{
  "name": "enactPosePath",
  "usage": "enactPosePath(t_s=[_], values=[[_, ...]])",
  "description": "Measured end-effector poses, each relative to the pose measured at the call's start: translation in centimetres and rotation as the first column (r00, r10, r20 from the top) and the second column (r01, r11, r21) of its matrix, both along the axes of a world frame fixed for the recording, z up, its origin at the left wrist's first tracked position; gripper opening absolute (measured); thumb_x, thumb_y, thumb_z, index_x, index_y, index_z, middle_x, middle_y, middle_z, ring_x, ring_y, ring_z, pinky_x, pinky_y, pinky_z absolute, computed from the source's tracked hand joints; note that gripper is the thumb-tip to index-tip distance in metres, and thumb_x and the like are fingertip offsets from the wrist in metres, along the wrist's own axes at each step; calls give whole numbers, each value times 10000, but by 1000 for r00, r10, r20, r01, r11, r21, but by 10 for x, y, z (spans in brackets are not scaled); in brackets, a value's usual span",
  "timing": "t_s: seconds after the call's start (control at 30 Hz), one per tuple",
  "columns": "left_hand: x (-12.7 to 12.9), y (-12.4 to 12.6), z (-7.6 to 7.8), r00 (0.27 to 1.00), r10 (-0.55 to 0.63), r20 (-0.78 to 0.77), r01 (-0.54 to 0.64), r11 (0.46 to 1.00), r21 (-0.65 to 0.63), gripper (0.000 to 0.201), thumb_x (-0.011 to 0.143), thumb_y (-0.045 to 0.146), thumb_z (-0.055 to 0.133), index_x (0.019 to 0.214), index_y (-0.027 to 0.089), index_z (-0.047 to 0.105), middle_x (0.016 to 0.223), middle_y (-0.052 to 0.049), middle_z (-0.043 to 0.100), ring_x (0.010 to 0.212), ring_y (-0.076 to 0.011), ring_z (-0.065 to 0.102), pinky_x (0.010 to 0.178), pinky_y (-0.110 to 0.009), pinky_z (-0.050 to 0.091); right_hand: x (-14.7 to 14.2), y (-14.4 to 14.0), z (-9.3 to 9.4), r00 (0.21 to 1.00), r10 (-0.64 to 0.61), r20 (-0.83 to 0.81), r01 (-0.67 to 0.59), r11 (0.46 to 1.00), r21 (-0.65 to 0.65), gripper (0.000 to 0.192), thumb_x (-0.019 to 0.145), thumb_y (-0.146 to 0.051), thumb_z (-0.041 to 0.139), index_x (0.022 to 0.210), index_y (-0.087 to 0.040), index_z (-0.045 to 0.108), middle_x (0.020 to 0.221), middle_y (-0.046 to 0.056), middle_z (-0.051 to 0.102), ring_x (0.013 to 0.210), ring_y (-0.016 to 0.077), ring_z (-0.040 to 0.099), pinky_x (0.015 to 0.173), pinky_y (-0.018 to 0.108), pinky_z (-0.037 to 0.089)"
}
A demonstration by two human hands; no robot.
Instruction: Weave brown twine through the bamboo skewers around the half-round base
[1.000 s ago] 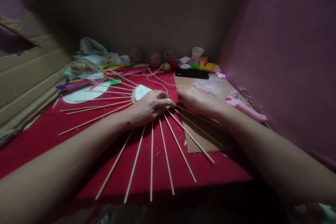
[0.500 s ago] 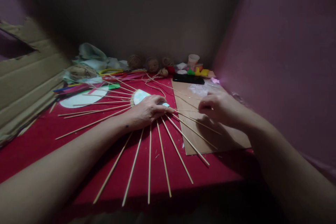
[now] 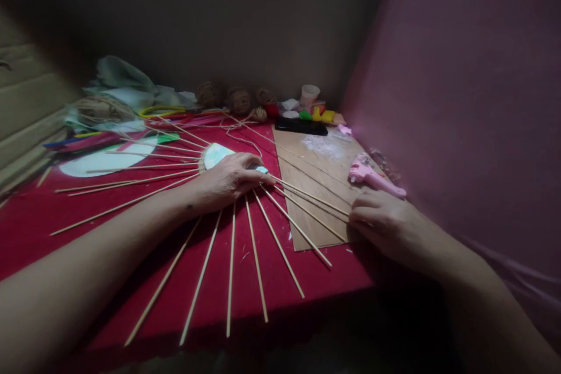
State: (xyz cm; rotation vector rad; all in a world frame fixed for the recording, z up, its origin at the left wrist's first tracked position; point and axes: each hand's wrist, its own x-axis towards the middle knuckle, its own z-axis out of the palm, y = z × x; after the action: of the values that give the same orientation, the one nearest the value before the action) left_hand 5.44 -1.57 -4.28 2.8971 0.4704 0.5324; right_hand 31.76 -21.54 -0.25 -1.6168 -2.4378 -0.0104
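A pale round base (image 3: 215, 155) lies on the red tablecloth, with several thin wooden sticks (image 3: 248, 245) fanning out from its edge. Twine runs around the part of its rim that shows. My left hand (image 3: 230, 180) rests over the base, its thumb and fingers closed on the right edge where the sticks meet; much of the base is hidden beneath. To the right, my right hand (image 3: 383, 219) is closed on a length of jute twine (image 3: 313, 196), drawn taut from the rim. More twine trails from that hand back toward the balls. The fingertips hide the exact grip.
Under the right-hand sticks lies a brown board (image 3: 302, 228). A pink glue gun (image 3: 372, 176) sits just beyond my right hand, by the wall. Farther back are a black phone (image 3: 301, 126), twine balls (image 3: 239, 100), a cup (image 3: 310, 93), and a white oval sheet (image 3: 94, 160).
My right hand has moved down and outward with the twine, uncovering the pink glue gun. My left hand stays on the base. The whole view has shifted slightly.
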Motion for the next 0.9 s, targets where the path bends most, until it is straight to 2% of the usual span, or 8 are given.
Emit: enactPosePath(t_s=[0.1,0.27,0.4,0.53,0.6,0.7,0.8,0.9], values=[[0,0,-1,1000,-6,15,6,1000,8,344,944,371,371,1103,315,671,1093,-91,560,946,-202,524,823,-338,415,6,-3,-1,998,-32,47,30,999,36,291,857,-92,425,610,-175,553,755,67,571,780,176,525,676,298,420],[-1,1,-1,1000,-2,16,2,1000,-7,332,938,383,389,1113,327,665,1079,-85,553,935,-199,527,807,-326,418,17,-5,-6,982,-118,148,108,991,74,262,850,-74,415,627,-171,513,726,63,540,703,171,508,599,289,407],[-1,1,-1,1000,-9,22,9,1000,0,331,938,371,391,1117,323,665,1082,-91,552,934,-200,531,800,-330,422,18,0,-11,968,-157,196,135,983,121,266,879,-104,414,643,-169,517,744,73,558,744,190,516,644,304,413],[0,0,0,1000,-5,8,4,1000,14,341,940,366,382,1096,301,678,1072,-100,562,928,-208,537,794,-342,424,15,14,-8,945,-233,229,162,943,289,198,863,-142,466,712,-152,593,798,92,596,747,190,526,658,305,410],[1,-2,1,1000,4,9,-4,1000,13,340,941,361,381,1095,291,677,1079,-99,570,934,-213,537,800,-353,423,14,27,-2,927,-291,236,193,911,365,169,849,-178,499,748,-158,632,812,88,606,743,189,527,621,295,387],[1,-5,4,999,32,26,-31,999,-13,342,933,384,402,1142,255,641,1104,-100,579,948,-217,537,823,-363,425,12,58,9,907,-368,206,273,885,378,219,845,-216,501,685,-181,647,749,61,599,675,161,505,529,275,311],[2,-10,7,998,58,17,-58,998,-34,354,928,398,410,1146,220,624,1110,-101,586,962,-218,536,845,-367,430,9,97,20,898,-413,150,329,858,394,221,827,-204,489,703,-190,672,809,58,629,707,157,520,517,271,277],[4,-13,10,997,72,-2,-72,996,-45,349,932,383,403,1122,193,625,1098,-103,593,969,-216,536,858,-366,432,0,137,25,901,-396,176,322,884,338,203,793,-198,500,746,-199,697,847,56,659,759,175,554,516,269,275]])
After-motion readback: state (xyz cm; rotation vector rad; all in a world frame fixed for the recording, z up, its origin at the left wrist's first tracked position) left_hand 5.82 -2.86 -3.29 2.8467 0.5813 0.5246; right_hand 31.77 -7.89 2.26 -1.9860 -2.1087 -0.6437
